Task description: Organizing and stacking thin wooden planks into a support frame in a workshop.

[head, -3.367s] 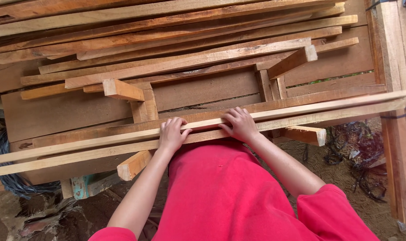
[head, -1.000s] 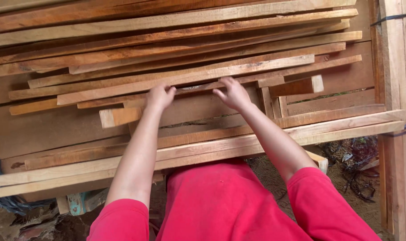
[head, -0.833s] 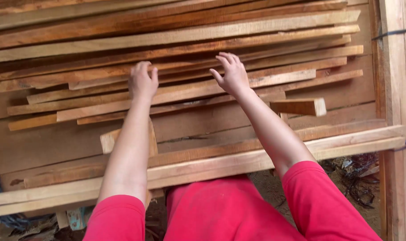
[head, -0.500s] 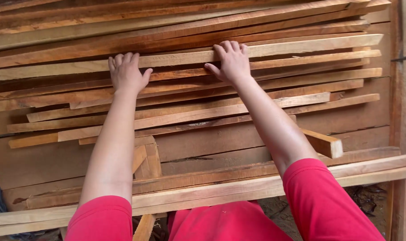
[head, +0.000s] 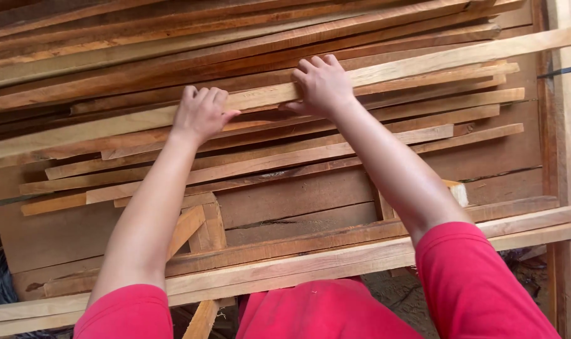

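A heap of rough-sawn wooden slats (head: pixel 336 135) fills the view, long thin strips of pale tan and reddish-brown timber with coarse, splintery faces and square-cut ends, lying roughly parallel and slanting up toward 2 o'clock. One pale long slat (head: pixel 423 63) lies on top of the heap, running from the 9 o'clock edge up to the 2 o'clock corner of the view.

The left hand (head: pixel 201 113) is curled over this long slat, fingers hooked across its far edge and thumb below, grasping it. The right hand (head: pixel 323 85), toward 3 o'clock of the left, grips the same slat the same way, fingers bent over the top edge and the thumb pressed under the near edge. Both arms reach out from red sleeves (head: pixel 480 289) at the bottom.

Beneath the heap lie broad brown boards (head: pixel 298 194), smoother and darker. Nearest the person, at 6 o'clock, two light squared battens (head: pixel 310 263) cross the frame side by side. A short block end (head: pixel 458 191) pokes out at 4 o'clock of the right forearm. An upright pale wooden post (head: pixel 568 157) stands along the 3 o'clock edge.
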